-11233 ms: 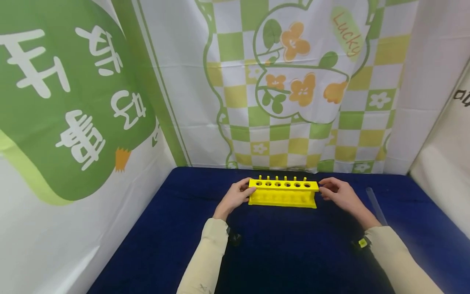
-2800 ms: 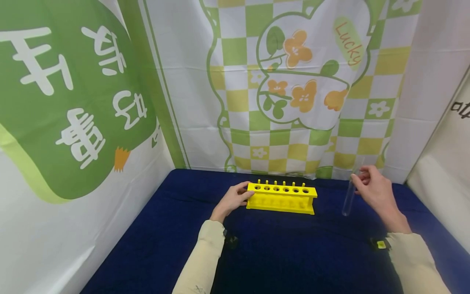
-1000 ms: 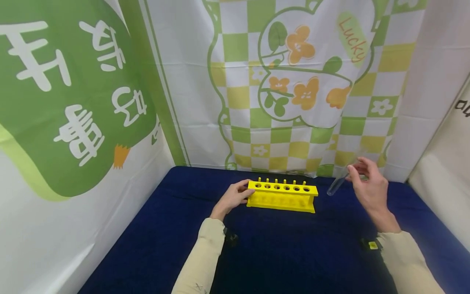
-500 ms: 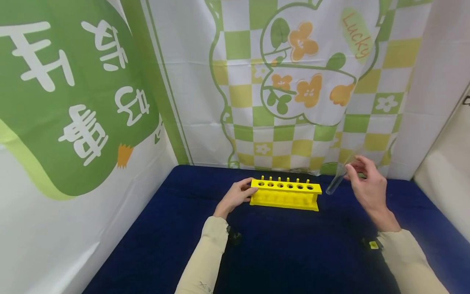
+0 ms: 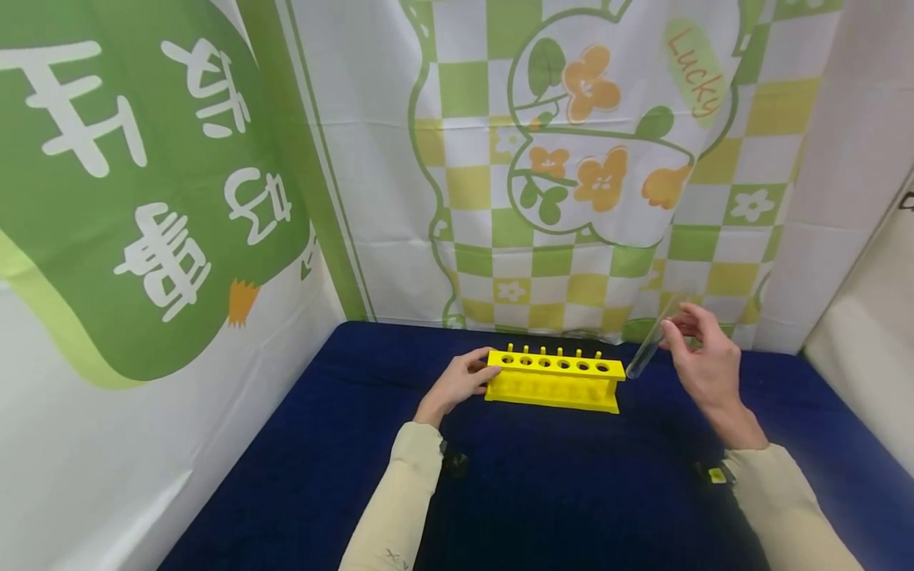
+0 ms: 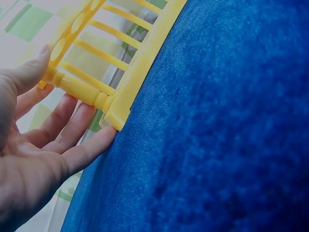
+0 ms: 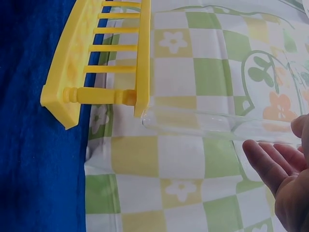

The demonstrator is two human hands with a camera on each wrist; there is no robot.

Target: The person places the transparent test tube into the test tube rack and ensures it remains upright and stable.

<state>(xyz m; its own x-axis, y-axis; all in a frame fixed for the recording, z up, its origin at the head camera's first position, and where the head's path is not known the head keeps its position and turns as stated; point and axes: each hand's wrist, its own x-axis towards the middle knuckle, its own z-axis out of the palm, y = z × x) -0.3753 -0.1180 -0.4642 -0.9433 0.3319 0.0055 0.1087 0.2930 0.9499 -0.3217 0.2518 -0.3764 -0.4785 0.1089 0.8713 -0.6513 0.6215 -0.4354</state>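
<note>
A yellow test tube rack (image 5: pixel 550 385) stands upright on the table, a row of round holes along its top plate and short pegs behind them. My left hand (image 5: pixel 457 382) holds its left end, thumb on the top plate; the left wrist view shows the fingers around the end post of the rack (image 6: pixel 140 72). To the right, my right hand (image 5: pixel 707 361) pinches a clear glass test tube (image 5: pixel 646 349) near its upper part. The tube is tilted, rounded bottom down and left. In the right wrist view that end of the tube (image 7: pixel 193 123) is beside the rack's top right corner.
Dark blue cloth (image 5: pixel 300 460) covers the table. A printed white and green checked curtain (image 5: pixel 550 262) hangs just behind the rack. More printed cloth (image 5: pixel 236 428) closes off the left side, and a pale cloth (image 5: pixel 864 317) the right.
The test tube lay on the cloth at the right at first; my right hand has since left the rack, picked it up, tilted it and moved it left to the rack. My left hand stays on the rack.
</note>
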